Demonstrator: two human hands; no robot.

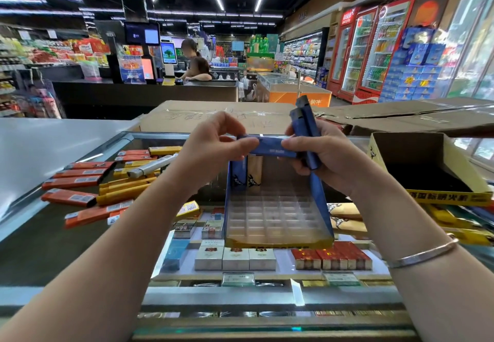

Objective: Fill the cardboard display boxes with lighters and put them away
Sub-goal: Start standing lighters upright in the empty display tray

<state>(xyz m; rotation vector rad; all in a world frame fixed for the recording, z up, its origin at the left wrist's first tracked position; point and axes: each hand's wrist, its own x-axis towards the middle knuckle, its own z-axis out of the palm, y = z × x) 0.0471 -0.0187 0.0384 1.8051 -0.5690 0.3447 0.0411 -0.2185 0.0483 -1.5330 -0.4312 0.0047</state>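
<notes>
- While it stands on the glass counter [66, 248] near its front edge, the blue display box [278, 208] shows a clear gridded tray inside, with no lighter visible in its cells; its side walls are blue, its front lip yellowish.
- Above the box's back wall, a blue lighter [270, 149] lies crosswise, pinched at one end by the left hand [213, 144] and at the other by the right hand [320, 152].
- That right hand also grips upright blue lighters [304, 125]; their dark caps stick up above the fingers.
- At the counter's left side lies a loose heap of orange lighters [72, 181] and yellow lighters [125, 189], some overlapping.
- Toward the right edge sits a yellow display box [449, 197], its opening dark, with more yellow lighters beside it.
- Under the glass, cigarette packs [235, 259] stand in rows.
- Behind the blue box, flat brown cartons [213, 117] lie along the counter's far edge.
- A silver bangle [422, 253] circles the right wrist.
- Both forearms cross the near counter and hide part of the display beneath.
</notes>
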